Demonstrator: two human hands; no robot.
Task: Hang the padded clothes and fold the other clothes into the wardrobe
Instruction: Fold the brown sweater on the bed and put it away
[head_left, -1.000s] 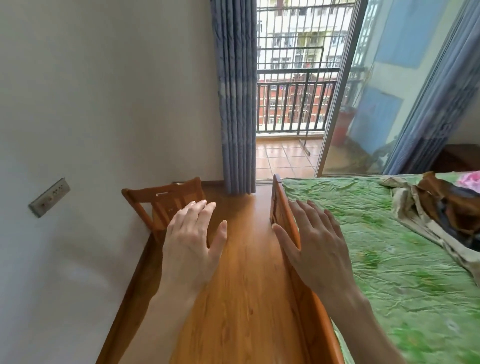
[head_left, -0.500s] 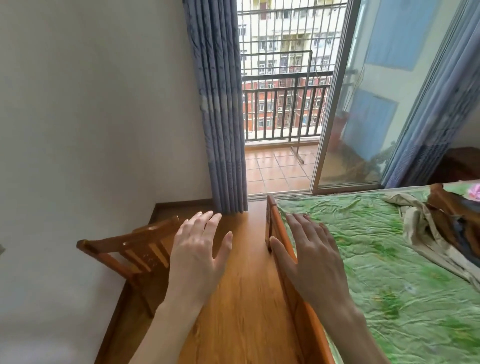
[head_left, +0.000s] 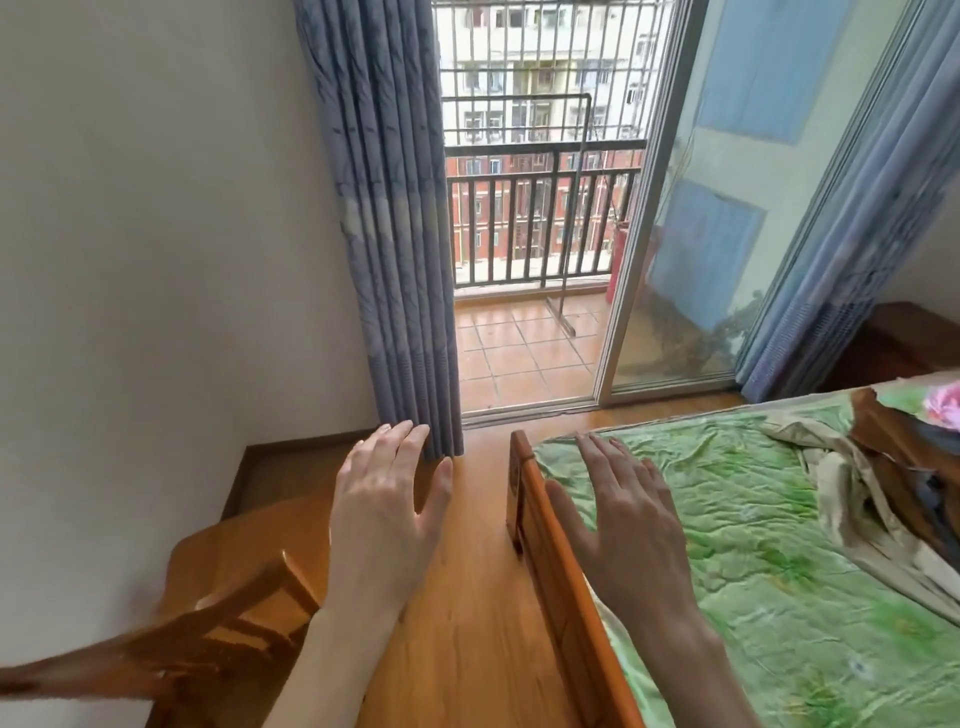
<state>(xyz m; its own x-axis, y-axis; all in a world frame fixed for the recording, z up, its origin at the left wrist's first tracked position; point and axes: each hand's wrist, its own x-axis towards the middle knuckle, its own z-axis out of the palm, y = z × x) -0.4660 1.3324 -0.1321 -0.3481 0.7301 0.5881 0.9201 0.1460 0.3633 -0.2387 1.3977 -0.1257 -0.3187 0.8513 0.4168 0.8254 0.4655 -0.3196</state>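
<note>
We are in a home bedroom: a bed (head_left: 769, 545) with a wooden frame and green sheet, crumpled clothes (head_left: 883, 478) on it, a wooden chair (head_left: 228, 613), blue curtains (head_left: 389, 234), and a sliding glass door (head_left: 727, 208) onto a tiled balcony (head_left: 524, 348) facing apartment blocks.

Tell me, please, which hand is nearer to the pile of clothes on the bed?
The right hand. It hovers over the bed's near edge, with the pile of clothes farther to its right. The left hand is over the wooden floor, beyond the bed frame.
</note>
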